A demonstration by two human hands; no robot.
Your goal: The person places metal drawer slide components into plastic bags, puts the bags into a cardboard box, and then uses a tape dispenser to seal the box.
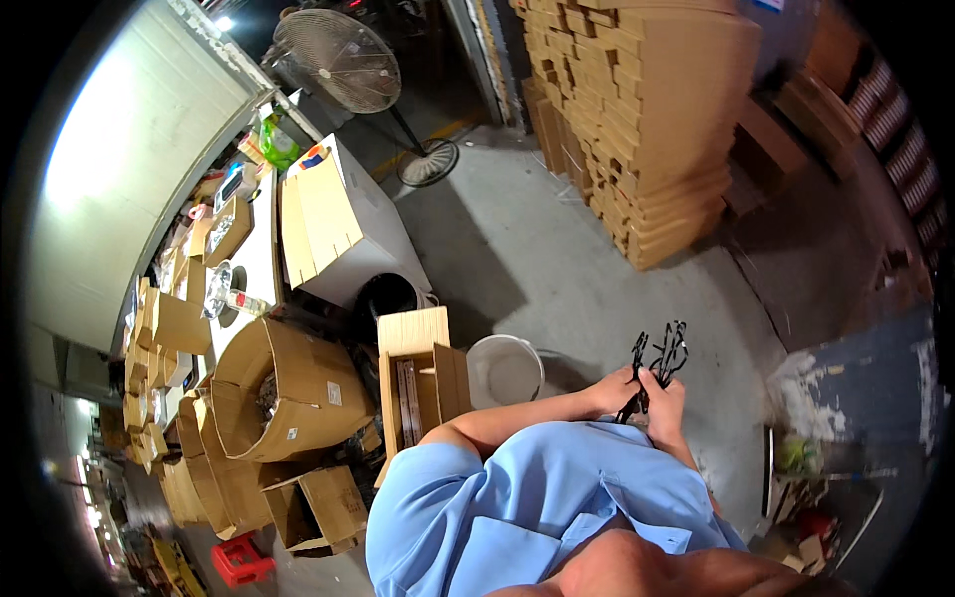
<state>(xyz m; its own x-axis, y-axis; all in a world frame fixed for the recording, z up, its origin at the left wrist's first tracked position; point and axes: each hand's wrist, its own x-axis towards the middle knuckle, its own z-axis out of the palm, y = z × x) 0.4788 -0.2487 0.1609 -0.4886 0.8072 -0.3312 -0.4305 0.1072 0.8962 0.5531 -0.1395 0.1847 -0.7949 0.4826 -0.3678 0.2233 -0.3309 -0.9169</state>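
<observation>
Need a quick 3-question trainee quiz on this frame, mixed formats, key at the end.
1. True or false: both hands grip the bundle of thin black wire-like pieces.
2. What stands on the concrete floor nearest the left hand?
A. a round white plastic bucket
B. a red plastic crate
C. a large round metal pedestal fan
3. Fill in: the open wooden box left of the bucket holds long ___ pieces.

Key:
1. True: the right hand clasps the bundle too.
2. A
3. Dark; their kind is too small to tell.
</observation>
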